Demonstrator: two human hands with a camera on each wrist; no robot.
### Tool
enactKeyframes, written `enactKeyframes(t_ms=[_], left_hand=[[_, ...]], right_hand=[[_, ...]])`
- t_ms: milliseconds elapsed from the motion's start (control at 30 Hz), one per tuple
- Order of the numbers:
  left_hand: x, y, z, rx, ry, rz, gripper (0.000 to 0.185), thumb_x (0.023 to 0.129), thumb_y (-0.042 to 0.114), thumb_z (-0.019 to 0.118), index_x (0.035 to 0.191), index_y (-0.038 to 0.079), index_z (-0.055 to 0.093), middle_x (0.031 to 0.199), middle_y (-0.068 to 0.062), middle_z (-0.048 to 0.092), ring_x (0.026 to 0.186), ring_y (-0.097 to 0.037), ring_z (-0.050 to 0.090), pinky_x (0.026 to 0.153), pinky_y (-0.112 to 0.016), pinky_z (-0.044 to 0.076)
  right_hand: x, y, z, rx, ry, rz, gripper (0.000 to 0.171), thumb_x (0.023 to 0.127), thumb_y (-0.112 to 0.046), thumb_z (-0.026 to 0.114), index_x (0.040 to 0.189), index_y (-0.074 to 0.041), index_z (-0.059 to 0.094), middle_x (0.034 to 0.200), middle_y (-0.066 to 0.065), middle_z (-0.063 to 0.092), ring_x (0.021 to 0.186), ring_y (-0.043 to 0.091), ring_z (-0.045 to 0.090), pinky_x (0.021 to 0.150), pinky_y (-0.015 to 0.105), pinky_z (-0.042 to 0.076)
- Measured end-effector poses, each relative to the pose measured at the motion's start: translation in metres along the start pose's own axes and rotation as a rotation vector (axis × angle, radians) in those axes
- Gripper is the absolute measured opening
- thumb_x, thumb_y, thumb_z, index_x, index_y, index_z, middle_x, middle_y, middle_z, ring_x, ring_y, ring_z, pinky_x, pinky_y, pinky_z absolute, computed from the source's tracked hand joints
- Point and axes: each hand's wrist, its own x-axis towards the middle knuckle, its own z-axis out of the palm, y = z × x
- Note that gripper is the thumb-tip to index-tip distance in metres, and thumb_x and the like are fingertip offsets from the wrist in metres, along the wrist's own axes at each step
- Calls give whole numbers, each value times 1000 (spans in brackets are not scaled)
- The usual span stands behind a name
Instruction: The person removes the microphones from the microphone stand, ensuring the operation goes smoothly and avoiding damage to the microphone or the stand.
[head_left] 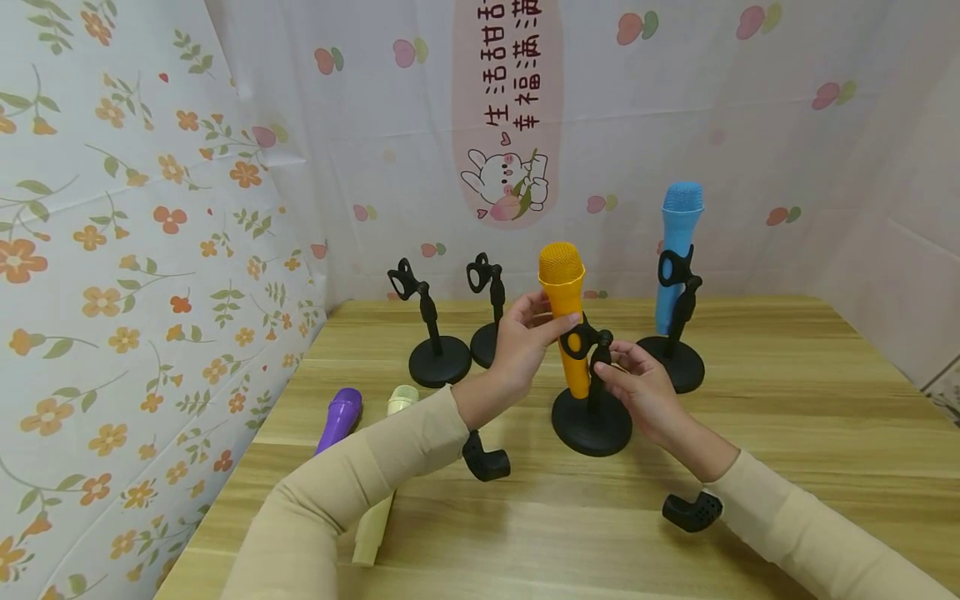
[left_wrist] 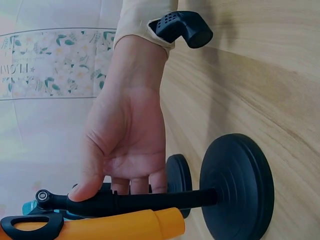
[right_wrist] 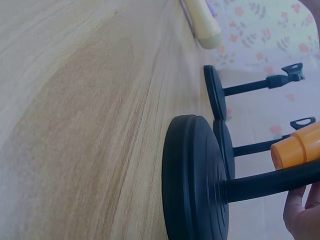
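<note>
Orange plastic toy microphone [head_left: 564, 315] pinched by left hand [head_left: 521, 337] in black round-based stand [head_left: 592, 414], mid-bench; right hand [head_left: 637, 382] pinching stand's stem.

the orange toy microphone [head_left: 566, 321] is standing upright with its mesh head at 12 o'clock, sitting in the clip of a black stand [head_left: 592, 414] whose round base is resting flat on the wooden table. the left hand [head_left: 519, 342] is gripping the microphone at its 9 o'clock side; the right hand [head_left: 640, 390] is pinching the stand's stem at 3 o'clock.
</note>
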Motion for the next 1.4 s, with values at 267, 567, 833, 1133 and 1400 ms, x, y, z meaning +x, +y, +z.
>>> enactKeyframes(t_ms=[267, 567, 833, 1133, 1400], left_hand=[[-1, -3, 3, -42, 18, -8, 33, 88, 15, 75, 118, 9, 62, 109, -3, 62, 99, -17, 59, 87, -34, 51], [-3, -4, 9, -43, 61, -24, 32, 89, 21, 73, 117, 9, 63, 107, -3, 61, 94, -17, 58, 79, -30, 50], [-3, -10, 9, -38, 69, -24, 34, 89, 26, 73, 118, 10, 63, 107, -3, 60, 94, -17, 58, 80, -31, 51], [-2, -13, 9, -14, 90, -1, 33, 88, 29, 74, 116, 13, 64, 106, -2, 60, 96, -18, 57, 83, -35, 52], [-1, -15, 8, 18, 98, 33, 32, 88, 30, 74, 114, 14, 66, 103, -1, 60, 91, -18, 56, 79, -34, 52]], right_hand=[[1, -1, -1, 0, -5, -1, 18, 94, -5, 63, 101, -21, 61, 100, -1, 56, 90, 11, 59, 82, 23, 48], [3, 1, -2, 13, -28, -59, 21, 93, 0, 63, 102, -18, 63, 98, 1, 58, 91, 12, 62, 87, 23, 50], [5, 1, -4, -26, -27, -85, 23, 91, 0, 66, 103, -19, 63, 98, 1, 55, 93, 11, 59, 88, 23, 51], [6, 1, -8, -127, -33, -100, 21, 91, -3, 68, 103, -18, 61, 96, -1, 54, 88, 12, 54, 84, 21, 51], [7, -1, -9, -190, -29, -93, 18, 90, -6, 69, 101, -17, 60, 94, 0, 51, 85, 13, 50, 81, 19, 51]])
